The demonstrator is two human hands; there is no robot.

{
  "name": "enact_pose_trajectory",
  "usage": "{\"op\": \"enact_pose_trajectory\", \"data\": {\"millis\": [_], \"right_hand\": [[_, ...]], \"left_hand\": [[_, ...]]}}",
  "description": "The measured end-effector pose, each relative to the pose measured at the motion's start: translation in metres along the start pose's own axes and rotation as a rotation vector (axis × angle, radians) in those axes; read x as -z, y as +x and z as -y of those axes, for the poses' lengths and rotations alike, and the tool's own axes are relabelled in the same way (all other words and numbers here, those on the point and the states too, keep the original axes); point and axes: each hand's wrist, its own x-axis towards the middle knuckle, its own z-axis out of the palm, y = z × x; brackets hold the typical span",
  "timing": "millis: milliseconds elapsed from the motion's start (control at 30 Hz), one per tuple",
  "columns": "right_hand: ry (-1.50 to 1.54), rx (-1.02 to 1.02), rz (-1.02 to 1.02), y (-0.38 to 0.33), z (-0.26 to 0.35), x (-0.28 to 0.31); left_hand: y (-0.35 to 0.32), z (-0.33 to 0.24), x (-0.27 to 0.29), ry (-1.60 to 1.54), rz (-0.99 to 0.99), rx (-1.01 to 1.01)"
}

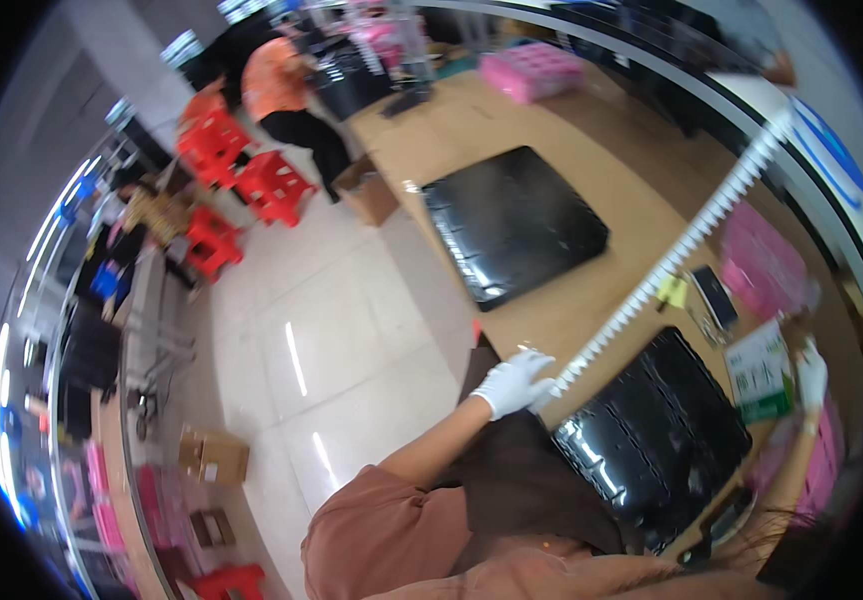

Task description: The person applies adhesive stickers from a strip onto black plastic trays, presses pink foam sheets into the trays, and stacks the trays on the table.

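Note:
My left hand (514,385), in a white glove, is at the table's near left edge. Its fingers close on the lower end of a long white toothed strip (666,262), which runs slantwise to the far right. Beside the strip lies a black plastic tray (651,440), close to my body. My right hand (811,376), also gloved in white, is at the right side of a green and white carton (759,372). Blur and its small size hide whether its fingers grip the carton. Farther off lies a second glossy black tray (516,225).
A phone (713,297), a yellow item (671,291) and pink wrapped bundles (763,260) lie on the right. Another pink pack (531,72) sits at the table's far end. Red stools (273,188), a cardboard box (213,455) and several people occupy the floor to the left.

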Motion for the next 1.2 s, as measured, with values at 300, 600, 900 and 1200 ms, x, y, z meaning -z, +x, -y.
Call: {"op": "enact_pose_trajectory", "data": {"millis": [300,600,900,1200], "right_hand": [[-0.310,-0.197,-0.425,-0.098,-0.088,0.061],[-0.581,-0.312,-0.203,-0.197,-0.114,0.048],[-0.463,-0.605,-0.235,-0.217,-0.080,0.041],[-0.047,-0.338,-0.986,-0.182,-0.021,0.085]], "left_hand": [[-0.007,0.009,0.014,-0.033,0.033,0.128],[0.014,-0.023,0.009,-0.038,0.124,-0.062],[0.003,-0.010,-0.001,-0.036,0.078,-0.096],[0.027,-0.014,0.006,-0.660,-0.072,0.104]]}}
